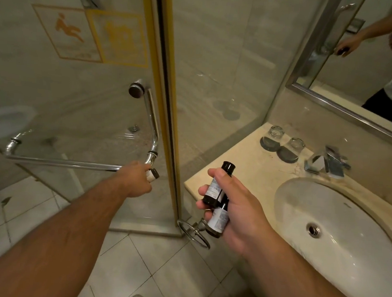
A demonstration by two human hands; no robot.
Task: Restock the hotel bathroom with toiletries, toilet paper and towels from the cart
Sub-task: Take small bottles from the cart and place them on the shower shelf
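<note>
Glass shower door (76,116) on the left, cream stone tabletop (246,175) on the right, toiletry bottles held in between.
My left hand (139,180) curls round a small dark-capped, white-labelled bottle (153,175) just below the curved chrome door handle (153,126). My right hand (232,209) grips two dark brown white-labelled bottles, an upper bottle (218,184) and a lower bottle (219,220), beside the tabletop edge. Further right stand two upturned clear glasses (276,132), a chrome tap (328,162) and a white oval basin (347,228).

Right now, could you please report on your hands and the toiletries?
Left hand grips one small bottle by the shower door handle. Right hand holds two dark bottles. Glass door ahead.
</note>
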